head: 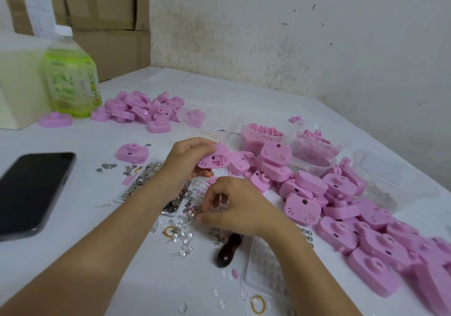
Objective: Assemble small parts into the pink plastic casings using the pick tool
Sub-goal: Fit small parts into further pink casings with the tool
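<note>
A pink casing (214,160) is held just above the centre of the frame by the left hand (188,160). The fingers are curled over its top edge and the thumb is set beneath it. A recessed face is turned toward the camera.

Just below, the right hand (235,206) is lowered onto a scatter of small parts (188,218) on the white table (244,91). Its fingers are curled, and the thumb and forefinger tips are brought together on the parts. Which piece is pinched cannot be told.

The pick (227,251), seen only as a dark handle, lies on the table under the right wrist. Whether it is touched by the hand cannot be told.

A large heap (366,230) of casings is spread across the right of the frame, down to the lower right corner. A smaller heap (144,110) is seen at upper left of centre, beside a green bottle (70,76). A lone casing (133,153) is set left of the left hand.

A phone (34,191) lies at the left edge. A clear tub (264,132) of pink pellets stands above centre. Boxes (97,10) are stacked in the upper left corner.
</note>
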